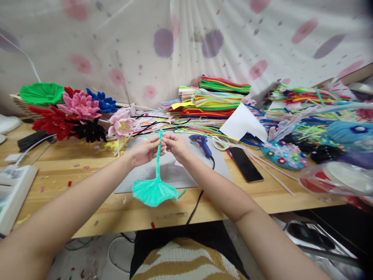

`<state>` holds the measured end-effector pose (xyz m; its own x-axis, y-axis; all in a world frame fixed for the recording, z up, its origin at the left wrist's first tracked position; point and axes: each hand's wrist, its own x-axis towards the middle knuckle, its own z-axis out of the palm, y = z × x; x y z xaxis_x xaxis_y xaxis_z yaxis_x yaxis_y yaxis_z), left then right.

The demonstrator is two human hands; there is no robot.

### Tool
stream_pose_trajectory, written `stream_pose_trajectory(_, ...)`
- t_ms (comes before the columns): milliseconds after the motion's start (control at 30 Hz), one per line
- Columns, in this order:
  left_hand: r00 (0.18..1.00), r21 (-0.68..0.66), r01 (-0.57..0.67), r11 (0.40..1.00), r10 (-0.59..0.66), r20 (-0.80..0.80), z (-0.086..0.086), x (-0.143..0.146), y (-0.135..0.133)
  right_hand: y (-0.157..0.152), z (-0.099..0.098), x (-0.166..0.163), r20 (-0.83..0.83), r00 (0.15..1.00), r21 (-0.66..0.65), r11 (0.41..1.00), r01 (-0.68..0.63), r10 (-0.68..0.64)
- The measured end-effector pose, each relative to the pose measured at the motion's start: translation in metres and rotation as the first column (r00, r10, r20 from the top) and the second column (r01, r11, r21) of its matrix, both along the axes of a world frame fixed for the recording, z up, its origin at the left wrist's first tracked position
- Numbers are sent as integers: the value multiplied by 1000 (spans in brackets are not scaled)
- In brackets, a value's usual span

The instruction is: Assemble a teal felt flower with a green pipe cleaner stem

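Observation:
A turquoise pipe-cleaner leaf [154,192] hangs with its fan-shaped end down toward me and its wrapped stem pointing away. My left hand [147,151] is closed around the upper stem from the left. From the right, the fingers of my right hand [175,147] pinch the same stem near its tip. A short loose strand sticks out at the leaf's right edge. Beneath my hands lies a grey cutting mat [128,182]. Just right of my right hand, a blue glue gun [201,144] rests on the mat with its cord running toward the table's front edge.
Fuzzy craft flowers [81,105] and a green leaf [42,92] stand at the back left. Bundles of coloured pipe cleaners [212,97] are stacked behind. White scissors [220,144], a phone [245,164] and a decorated blue piece [284,155] lie right. A white tray [21,194] sits left.

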<state>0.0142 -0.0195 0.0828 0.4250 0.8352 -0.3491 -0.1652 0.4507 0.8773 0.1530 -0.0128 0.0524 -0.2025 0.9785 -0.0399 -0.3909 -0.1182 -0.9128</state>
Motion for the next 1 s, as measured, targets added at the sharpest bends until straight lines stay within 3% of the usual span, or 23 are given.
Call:
stream_pose_trajectory(67, 990, 105, 11, 994, 4, -138, -1, 2, 1, 3, -4, 0, 65, 996, -6, 998, 65, -65)
stream_pose_trajectory(167, 923, 340, -22, 940, 150, -355, -2, 5, 0, 6, -5, -1, 177, 974, 33, 990, 134, -138)
stream_pose_trajectory(300, 847, 529, -17, 848, 294, -443, -3, 8, -2, 4, -1, -4, 209, 966, 56, 988, 145, -154)
stream_pose_trajectory(600, 942, 386, -141, 912, 244, -231, 4, 12, -8, 2, -7, -5, 34, 998, -64, 997, 47, -45)
stream_pose_trajectory(1000, 949, 327, -277, 904, 311, -55, -15, 5, 4, -1, -10, 14, 199, 980, -17, 1000, 10, -6)
